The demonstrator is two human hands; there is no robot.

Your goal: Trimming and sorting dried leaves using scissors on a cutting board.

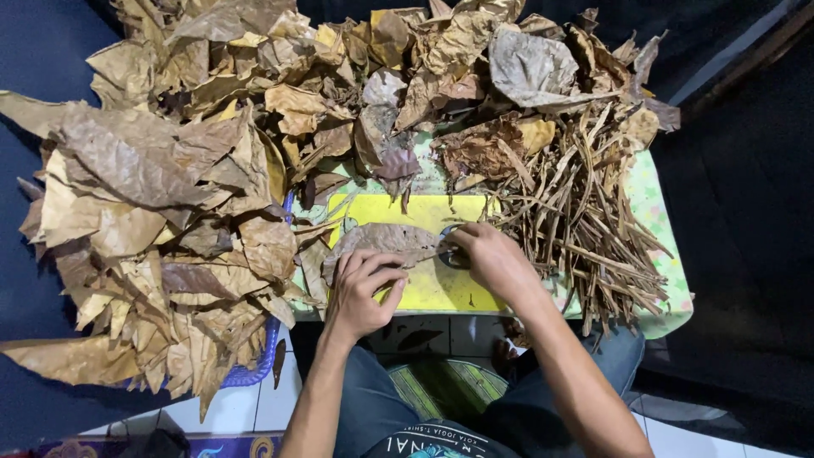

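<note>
A flat dry brown leaf [383,240] lies on a yellow cutting board [432,293] on a low table. My left hand [363,287] presses down on the leaf's near edge with its fingers spread. My right hand [485,259] grips a pair of scissors [451,251] whose blades meet the leaf's right end. Both forearms reach in from the bottom of the view, above my knees in jeans.
A big heap of dry brown leaves [161,203] fills the left and the back, spilling over a blue basket [254,369]. A pile of stripped leaf stems [585,220] lies at the right on the green patterned tablecloth [657,212]. White floor tiles show below.
</note>
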